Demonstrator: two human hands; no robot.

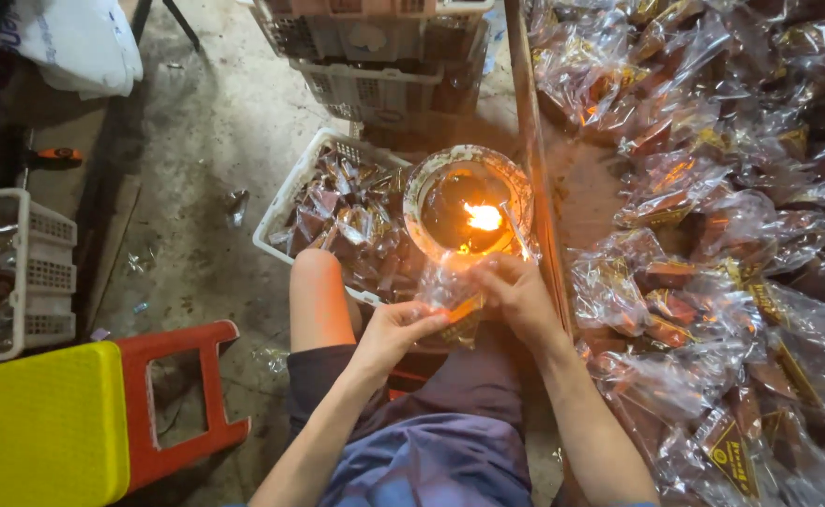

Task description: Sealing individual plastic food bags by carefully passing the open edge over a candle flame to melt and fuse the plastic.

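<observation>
Both my hands hold one small clear plastic packet (pixel 452 302) with a brown sweet and a yellow label inside. My left hand (pixel 395 330) pinches its lower left side. My right hand (pixel 516 293) grips its upper right edge, close to a small flame (pixel 484 217). The flame burns inside a round glass-rimmed bowl (pixel 422 183) just beyond my hands. I sit with my bare knee (pixel 315 282) raised to the left of the packet.
A large heap of filled clear packets (pixel 713 235) covers the low table on the right, behind a wooden edge (pixel 530 141). A white basket (pixel 285 202) of packets sits past my knee. More baskets stand behind and at left (pixel 41 272). A yellow and red stool (pixel 102 413) is at lower left.
</observation>
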